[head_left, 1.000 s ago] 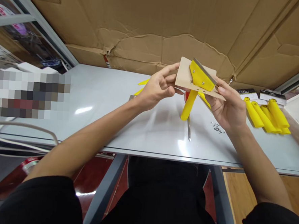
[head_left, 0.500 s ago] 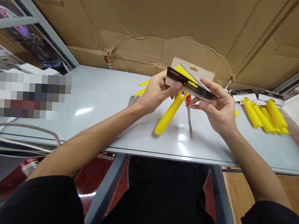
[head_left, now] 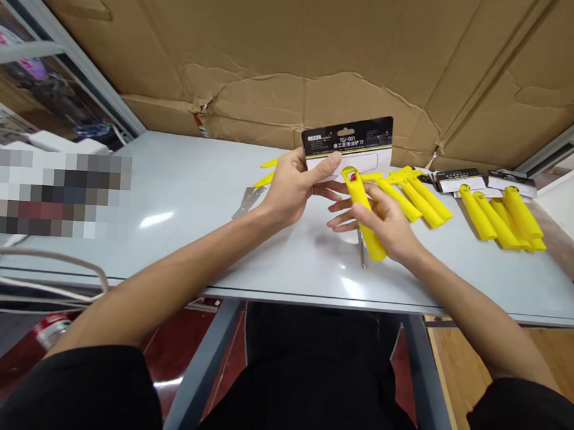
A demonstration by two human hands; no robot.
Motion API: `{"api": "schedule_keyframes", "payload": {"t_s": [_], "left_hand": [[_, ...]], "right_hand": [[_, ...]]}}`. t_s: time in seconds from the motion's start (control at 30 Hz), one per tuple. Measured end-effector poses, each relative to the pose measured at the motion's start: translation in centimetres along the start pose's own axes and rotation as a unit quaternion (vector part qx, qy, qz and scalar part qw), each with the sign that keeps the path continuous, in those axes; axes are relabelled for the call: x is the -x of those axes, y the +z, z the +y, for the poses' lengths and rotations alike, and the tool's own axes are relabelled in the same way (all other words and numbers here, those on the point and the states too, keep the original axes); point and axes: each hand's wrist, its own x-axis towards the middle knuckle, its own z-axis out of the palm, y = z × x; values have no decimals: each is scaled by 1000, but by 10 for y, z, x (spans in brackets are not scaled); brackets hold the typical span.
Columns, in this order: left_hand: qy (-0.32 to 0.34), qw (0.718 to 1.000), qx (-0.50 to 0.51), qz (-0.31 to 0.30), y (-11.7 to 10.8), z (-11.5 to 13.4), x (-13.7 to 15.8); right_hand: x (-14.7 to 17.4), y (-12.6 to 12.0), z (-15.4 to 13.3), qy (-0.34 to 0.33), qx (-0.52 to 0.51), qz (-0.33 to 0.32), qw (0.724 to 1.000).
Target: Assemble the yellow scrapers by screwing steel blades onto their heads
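My left hand [head_left: 296,183] pinches a black-and-white header card [head_left: 350,138] printed TGJ-001, thumb on its front, holding it upright above the table. My right hand [head_left: 377,214] grips a yellow plastic scraper handle [head_left: 367,213], its thumb along the side and its other fingers spread behind. The handle slants with its holed end up by the card's lower edge. Beneath it lies a screwdriver [head_left: 361,251]; only its metal shaft shows clearly, with a bit of red visible through the handle's hole. Left of my left hand are thin yellow pieces [head_left: 266,178] and flat metal blades [head_left: 247,201].
Several yellow scrapers [head_left: 421,200] lie right of my right hand, and more yellow handles with cards [head_left: 503,215] sit farther right. Cardboard [head_left: 259,38] stands behind the table [head_left: 183,234]. White cables [head_left: 34,284] and a metal rack [head_left: 83,47] are at the left.
My right hand has let go of the card and taken up the yellow handle from the table. The card has turned upright, its printed front now facing me, in my left hand alone.
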Motion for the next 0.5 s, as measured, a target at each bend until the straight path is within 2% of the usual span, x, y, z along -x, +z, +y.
{"api": "schedule_keyframes", "payload": {"t_s": [0.07,0.17,0.23,0.3,0.37,0.5], "left_hand": [[-16,1000,-3,-7,-2,0,-1],[-20,1000,-11,5,-9,-1,-6],[-19,999,-10,26,-12,-2,-10],[-27,999,-8,44,-14,-2,-13],[-34,998,-6,59,-14,-4,-14],[-34,998,-23,46,-11,-10,-13]], "right_hand": [[1,4,1,16,21,0,1000],[2,1,1,3,83,40,996],[3,-5,1,-32,144,81,986],[4,-11,1,-84,229,123,962],[4,-15,3,-141,344,141,918],[0,-19,8,-200,574,148,780]]}}
